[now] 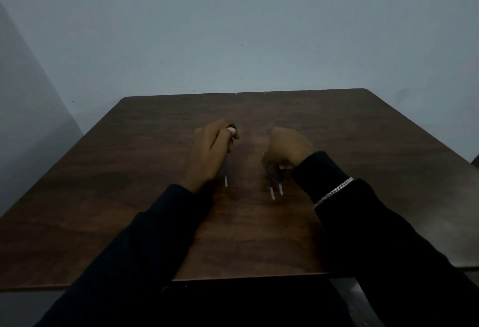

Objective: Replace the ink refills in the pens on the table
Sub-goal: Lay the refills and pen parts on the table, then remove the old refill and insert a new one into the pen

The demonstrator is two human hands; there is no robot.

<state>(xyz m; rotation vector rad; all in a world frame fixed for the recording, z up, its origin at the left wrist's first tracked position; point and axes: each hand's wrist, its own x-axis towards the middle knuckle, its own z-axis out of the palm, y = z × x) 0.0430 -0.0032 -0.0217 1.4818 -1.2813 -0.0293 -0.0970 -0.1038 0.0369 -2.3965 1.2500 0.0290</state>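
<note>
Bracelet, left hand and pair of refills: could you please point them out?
bracelet (333, 192), head view, mid chain
left hand (206, 151), head view, its back
pair of refills (272, 193), head view, left one's pale end

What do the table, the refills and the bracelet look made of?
Table: wood or wood-look laminate, dark brown with visible grain, matte.
Refills: probably thin plastic tubes, bluish with pale, translucent-looking ends; too dim to be sure.
Bracelet: likely metal, with silvery links catching the light.
</note>
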